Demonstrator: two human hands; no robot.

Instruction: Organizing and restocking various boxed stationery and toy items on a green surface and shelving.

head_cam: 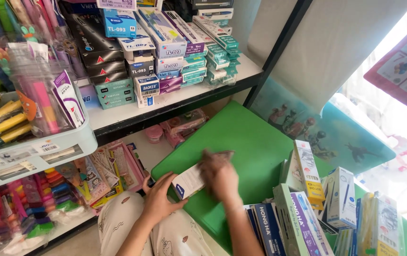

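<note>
A small white cardboard box with a blue end sits between both hands, just above the near edge of the green plastic board that lies flat in front of the person. The left hand cups the box from underneath at its near end, fingers curled up around the lower edge and thumb on the side, so it has a firm hold. The right hand lies over the far end of the box, blurred by motion; its fingers appear bent down onto the top face, but how tightly they close I cannot tell. The box looks light and stiff, with thin walls that would dent under a hard squeeze and a smooth printed skin that may slip, so the long side edges and the corners seem the safest places to grip, rather than the flat faces or the end flap. To the right of the green board stand upright cartons in blue, white and yellow, close together. Beyond the board, a black-framed shelf carries stacked stationery boxes, and to the board's left a pale plastic tray holds pens and markers.
</note>
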